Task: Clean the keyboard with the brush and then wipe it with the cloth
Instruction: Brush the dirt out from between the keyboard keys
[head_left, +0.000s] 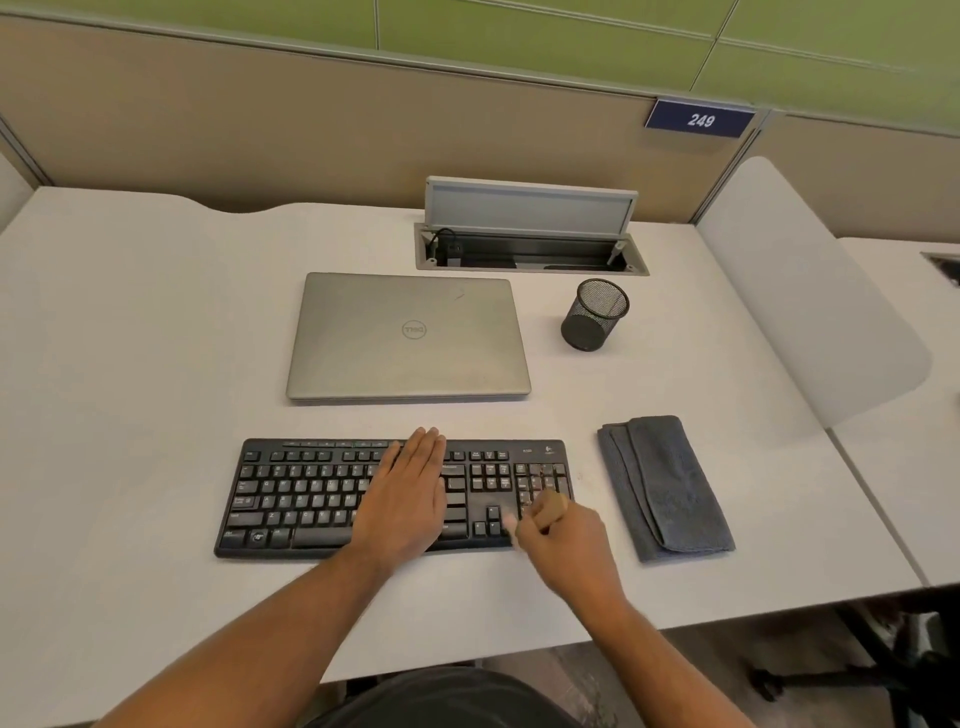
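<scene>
A black keyboard (301, 499) lies on the white desk near its front edge. My left hand (410, 493) rests flat on the keys at the keyboard's middle, fingers straight and together. My right hand (566, 540) grips a brush with a light wooden handle (551, 509) over the numeric pad at the keyboard's right end; the brush is motion-blurred and its bristles are hard to make out. A folded grey cloth (667, 488) lies on the desk just right of the keyboard, untouched.
A closed silver laptop (410, 338) sits behind the keyboard. A black mesh pen cup (595, 314) stands to its right. An open cable hatch (530, 249) is at the desk's back. A white divider panel (810, 291) borders the right side.
</scene>
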